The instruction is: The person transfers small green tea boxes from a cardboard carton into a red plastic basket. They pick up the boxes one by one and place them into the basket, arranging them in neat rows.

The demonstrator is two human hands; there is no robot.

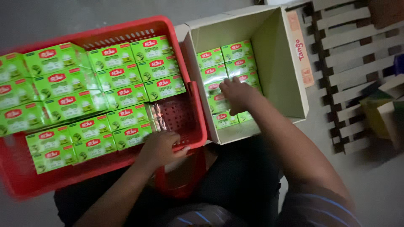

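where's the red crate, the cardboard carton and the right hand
red crate (194, 109), head view, its right rim
cardboard carton (275, 63), head view, bare inner right wall
right hand (236, 94), head view, back of the hand

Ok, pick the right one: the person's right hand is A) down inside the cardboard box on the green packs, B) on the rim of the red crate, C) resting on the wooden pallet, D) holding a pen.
A: the right hand reaches down into the cardboard box and lies on the green packs stacked there, while the left hand is at the red crate.
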